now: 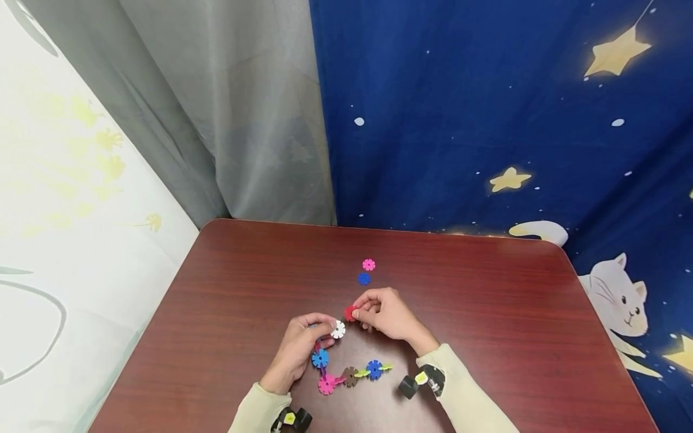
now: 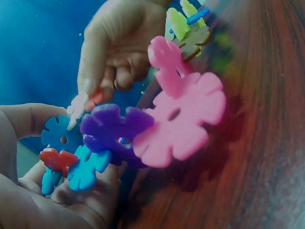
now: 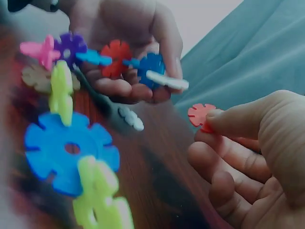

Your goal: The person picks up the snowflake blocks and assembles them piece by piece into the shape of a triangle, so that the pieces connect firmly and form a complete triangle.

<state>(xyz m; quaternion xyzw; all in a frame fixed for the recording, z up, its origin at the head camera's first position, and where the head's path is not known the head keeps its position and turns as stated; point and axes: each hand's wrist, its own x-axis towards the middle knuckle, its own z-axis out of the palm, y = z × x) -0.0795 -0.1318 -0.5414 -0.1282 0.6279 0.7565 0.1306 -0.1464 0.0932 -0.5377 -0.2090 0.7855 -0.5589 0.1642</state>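
My left hand (image 1: 299, 346) grips one end of a chain of notched plastic discs, where a white disc (image 1: 338, 329) sticks out past the fingertips. From there the chain runs through blue and red discs, a purple disc (image 2: 114, 129) and a pink disc (image 1: 327, 384). It carries on along a brown disc (image 1: 350, 376) and a blue disc (image 1: 374, 369) to a yellow-green disc (image 3: 102, 195) at the far end. Between thumb and forefinger, my right hand (image 1: 391, 314) pinches a loose red disc (image 3: 201, 115). In the head view this red disc is close to the white one, with a small gap.
Beyond the hands, a loose pink disc (image 1: 369, 264) and a loose blue disc (image 1: 364, 278) lie on the reddish-brown table (image 1: 487, 288). A grey curtain (image 1: 260, 120) and a blue starry curtain (image 1: 433, 120) hang behind the table's back edge.
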